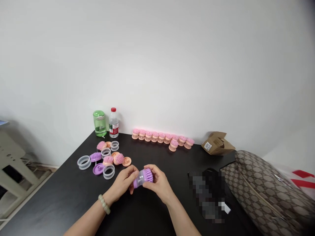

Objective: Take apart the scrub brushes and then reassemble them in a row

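Observation:
A purple brush with a clear middle band (140,178) lies on its side between my two hands, above the black table. My left hand (125,181), with a beaded bracelet at the wrist, grips its smooth purple base end. The fingers and thumb of my right hand (159,183) close around its bristle end, which points right. To the left are loose parts: a purple bristle head (95,157), a purple base (98,168), a pink bristle head (118,158), an orange base (126,161) and several clear rings (108,171).
Several pink brushes (155,136) stand in a row along the wall, one (173,145) in front. A green container (99,124) and a water bottle (113,123) are at the back left. On the right are a cardboard box (218,144) and a patterned bag (268,186).

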Action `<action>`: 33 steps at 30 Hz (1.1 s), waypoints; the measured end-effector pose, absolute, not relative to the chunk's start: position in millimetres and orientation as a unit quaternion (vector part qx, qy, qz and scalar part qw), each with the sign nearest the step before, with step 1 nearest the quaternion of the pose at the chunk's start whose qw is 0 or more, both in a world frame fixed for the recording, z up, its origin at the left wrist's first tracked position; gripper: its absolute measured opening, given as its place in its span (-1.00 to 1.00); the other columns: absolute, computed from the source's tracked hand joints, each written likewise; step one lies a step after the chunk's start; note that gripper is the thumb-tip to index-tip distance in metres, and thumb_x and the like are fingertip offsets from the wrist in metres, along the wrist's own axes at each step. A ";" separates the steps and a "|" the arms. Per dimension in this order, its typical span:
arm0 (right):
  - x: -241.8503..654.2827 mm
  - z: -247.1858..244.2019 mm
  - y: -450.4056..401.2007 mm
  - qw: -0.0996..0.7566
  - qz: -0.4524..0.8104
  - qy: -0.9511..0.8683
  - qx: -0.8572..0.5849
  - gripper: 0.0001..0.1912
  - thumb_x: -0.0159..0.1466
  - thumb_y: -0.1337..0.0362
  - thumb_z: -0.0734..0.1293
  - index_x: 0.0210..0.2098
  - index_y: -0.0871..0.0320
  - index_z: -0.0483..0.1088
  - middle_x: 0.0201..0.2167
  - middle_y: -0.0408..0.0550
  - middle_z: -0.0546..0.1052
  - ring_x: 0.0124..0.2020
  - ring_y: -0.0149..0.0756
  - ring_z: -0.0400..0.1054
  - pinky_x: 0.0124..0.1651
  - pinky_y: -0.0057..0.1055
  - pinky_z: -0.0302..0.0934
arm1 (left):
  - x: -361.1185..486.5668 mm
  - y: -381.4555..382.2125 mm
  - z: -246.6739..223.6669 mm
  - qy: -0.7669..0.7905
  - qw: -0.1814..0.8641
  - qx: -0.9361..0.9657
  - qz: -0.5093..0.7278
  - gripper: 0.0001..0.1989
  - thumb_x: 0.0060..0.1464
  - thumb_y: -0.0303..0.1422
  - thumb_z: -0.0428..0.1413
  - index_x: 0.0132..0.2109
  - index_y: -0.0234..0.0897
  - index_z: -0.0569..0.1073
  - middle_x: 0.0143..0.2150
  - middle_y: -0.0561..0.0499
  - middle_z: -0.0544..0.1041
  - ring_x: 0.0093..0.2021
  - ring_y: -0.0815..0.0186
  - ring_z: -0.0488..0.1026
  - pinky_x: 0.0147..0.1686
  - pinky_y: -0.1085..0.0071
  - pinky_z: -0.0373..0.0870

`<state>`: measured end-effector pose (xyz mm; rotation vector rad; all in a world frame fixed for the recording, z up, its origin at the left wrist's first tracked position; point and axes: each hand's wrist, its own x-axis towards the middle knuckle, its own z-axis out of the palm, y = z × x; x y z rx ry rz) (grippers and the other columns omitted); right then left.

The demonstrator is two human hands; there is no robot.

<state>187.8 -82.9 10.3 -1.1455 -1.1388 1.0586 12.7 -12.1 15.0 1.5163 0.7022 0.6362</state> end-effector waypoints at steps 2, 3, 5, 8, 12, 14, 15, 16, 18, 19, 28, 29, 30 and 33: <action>189.5 10.8 -84.2 0.569 0.429 -0.504 -0.487 -0.44 -0.10 0.40 0.57 -0.10 0.02 0.46 -0.19 -0.15 0.55 -0.17 -0.19 0.44 -0.09 -0.32 0.30 | 12.4 -12.3 15.4 0.306 0.698 0.599 0.245 -0.56 0.14 0.08 0.06 -0.30 -0.26 0.33 -0.62 0.15 0.38 -0.71 0.48 0.22 -0.72 0.59 0.06; 191.2 11.1 -84.7 0.572 0.417 -0.512 -0.487 -0.44 -0.10 0.40 0.58 -0.10 0.02 0.47 -0.17 -0.14 0.55 -0.14 -0.17 0.45 -0.07 -0.31 0.30 | 11.9 -12.1 15.7 0.302 0.731 0.569 0.223 -0.54 0.14 0.09 0.04 -0.31 -0.26 0.33 -0.65 0.15 0.37 -0.74 0.48 0.17 -0.73 0.59 0.02; 195.9 11.1 -84.5 0.580 0.394 -0.517 -0.490 -0.45 -0.08 0.38 0.57 -0.10 0.01 0.46 -0.12 -0.10 0.55 -0.08 -0.13 0.45 -0.03 -0.29 0.31 | 10.3 -11.1 16.7 0.296 0.772 0.530 0.187 -0.49 0.14 0.13 -0.02 -0.32 -0.27 0.35 -0.70 0.14 0.36 -0.77 0.48 0.12 -0.74 0.58 0.00; 203.1 8.3 -81.5 0.559 0.344 -0.524 -0.542 -0.49 -0.02 0.34 0.52 -0.07 0.01 0.44 -0.08 -0.08 0.56 -0.07 -0.11 0.46 -0.02 -0.26 0.32 | 6.6 -9.6 19.7 0.270 0.795 0.508 0.193 -0.47 0.11 0.13 0.03 -0.30 -0.32 0.41 -0.61 0.05 0.44 -0.69 0.44 0.28 -0.63 0.53 0.17; 207.3 -3.0 -74.6 0.465 0.235 -0.547 -0.656 -0.61 -0.02 0.30 0.49 -0.17 0.01 0.45 -0.26 -0.15 0.59 -0.27 -0.14 0.48 -0.14 -0.25 0.34 | 1.4 -9.2 25.8 0.171 0.828 0.472 0.250 -0.57 -0.10 -0.13 0.38 -0.21 -0.33 0.47 -0.34 0.01 0.49 -0.37 0.39 0.44 -0.32 0.48 0.32; 207.4 -10.7 -71.3 0.453 0.212 -0.550 -0.670 -0.65 -0.02 0.29 0.48 -0.21 0.02 0.46 -0.31 -0.16 0.59 -0.30 -0.12 0.48 -0.16 -0.23 0.34 | -0.3 -9.1 28.1 0.148 0.827 0.469 0.271 -0.54 -0.21 -0.25 0.45 -0.18 -0.31 0.48 -0.26 0.00 0.46 -0.27 0.36 0.43 -0.23 0.46 0.32; 207.3 -14.6 -69.8 0.455 0.203 -0.549 -0.671 -0.66 -0.02 0.29 0.48 -0.22 0.02 0.46 -0.29 -0.14 0.59 -0.27 -0.09 0.48 -0.14 -0.20 0.35 | -0.8 -9.1 28.7 0.147 0.823 0.472 0.281 -0.51 -0.25 -0.29 0.47 -0.16 -0.30 0.48 -0.23 0.01 0.45 -0.24 0.35 0.43 -0.20 0.44 0.32; 207.4 -18.4 -68.5 0.455 0.192 -0.550 -0.674 -0.65 -0.03 0.30 0.48 -0.22 0.02 0.47 -0.27 -0.11 0.60 -0.22 -0.04 0.48 -0.11 -0.16 0.35 | -1.0 -9.0 29.0 0.149 0.816 0.477 0.290 -0.49 -0.27 -0.32 0.48 -0.15 -0.29 0.48 -0.22 0.02 0.44 -0.22 0.34 0.42 -0.19 0.44 0.32; 207.9 -25.1 -66.3 0.458 0.165 -0.555 -0.675 -0.60 -0.05 0.34 0.48 -0.18 0.01 0.48 -0.17 -0.03 0.60 -0.10 0.07 0.45 -0.01 -0.06 0.33 | -0.4 -9.2 28.7 0.156 0.799 0.490 0.310 -0.48 -0.30 -0.36 0.49 -0.17 -0.27 0.46 -0.23 0.06 0.41 -0.23 0.37 0.39 -0.21 0.47 0.31; 208.4 -27.5 -65.6 0.460 0.154 -0.560 -0.672 -0.57 -0.06 0.35 0.48 -0.15 0.02 0.49 -0.12 0.00 0.59 -0.04 0.11 0.43 0.04 -0.02 0.31 | 0.3 -9.5 28.3 0.157 0.793 0.494 0.319 -0.49 -0.30 -0.36 0.49 -0.18 -0.27 0.45 -0.24 0.07 0.39 -0.24 0.38 0.38 -0.23 0.48 0.31; 199.3 -13.9 -77.4 0.478 0.011 -0.702 -0.528 -0.57 0.26 0.17 0.43 0.10 0.07 0.41 0.07 0.11 0.52 0.22 0.08 0.28 0.15 0.04 0.34 | 6.7 -10.6 18.3 0.161 0.745 0.541 0.355 -0.46 -0.06 -0.25 0.39 -0.01 -0.18 0.31 -0.13 0.04 0.31 -0.22 0.34 0.37 -0.20 0.30 0.41; 196.9 -11.4 -79.4 0.471 0.003 -0.717 -0.514 -0.56 0.28 0.14 0.42 0.12 0.07 0.41 0.06 0.11 0.53 0.21 0.08 0.29 0.13 0.01 0.37 | 7.5 -9.9 16.6 0.164 0.723 0.564 0.362 -0.47 -0.07 -0.23 0.39 -0.03 -0.19 0.32 -0.15 0.05 0.30 -0.25 0.36 0.34 -0.25 0.37 0.37; 194.9 -9.6 -80.8 0.466 -0.002 -0.726 -0.505 -0.55 0.29 0.12 0.41 0.14 0.07 0.40 0.06 0.12 0.53 0.20 0.07 0.31 0.11 -0.01 0.39 | 8.4 -9.3 15.1 0.168 0.702 0.587 0.366 -0.47 -0.08 -0.22 0.40 -0.05 -0.21 0.32 -0.17 0.06 0.29 -0.26 0.37 0.32 -0.28 0.42 0.32; 192.0 -7.6 -81.8 0.463 -0.001 -0.734 -0.497 -0.56 0.33 0.07 0.36 0.15 0.08 0.39 0.01 0.13 0.55 0.11 0.03 0.39 0.06 -0.05 0.44 | 11.3 -9.1 13.0 0.182 0.655 0.638 0.361 -0.51 -0.05 -0.18 0.36 -0.09 -0.27 0.33 -0.24 0.08 0.31 -0.30 0.39 0.28 -0.31 0.46 0.23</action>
